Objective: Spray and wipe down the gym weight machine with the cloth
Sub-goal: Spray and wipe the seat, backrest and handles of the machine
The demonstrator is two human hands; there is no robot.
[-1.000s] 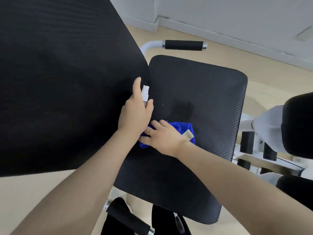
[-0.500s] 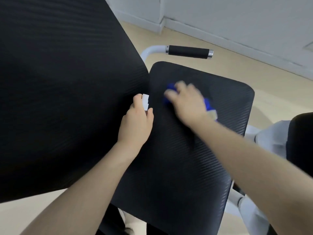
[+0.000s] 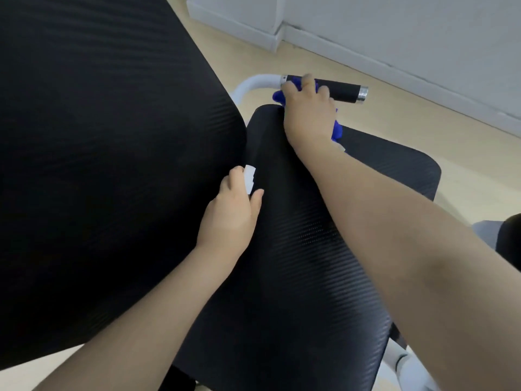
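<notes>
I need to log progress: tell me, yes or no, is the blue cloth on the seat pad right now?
No, the right hand holds the blue cloth wrapped against the black handle grip.

The left hand [image 3: 229, 213] hides most of the spray bottle [image 3: 249, 179] (only its white top shows)

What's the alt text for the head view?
Right hand wraps a blue cloth around the machine's black handle grip. Left hand holds a white spray bottle over the black seat pad, beside the backrest pad.
</notes>
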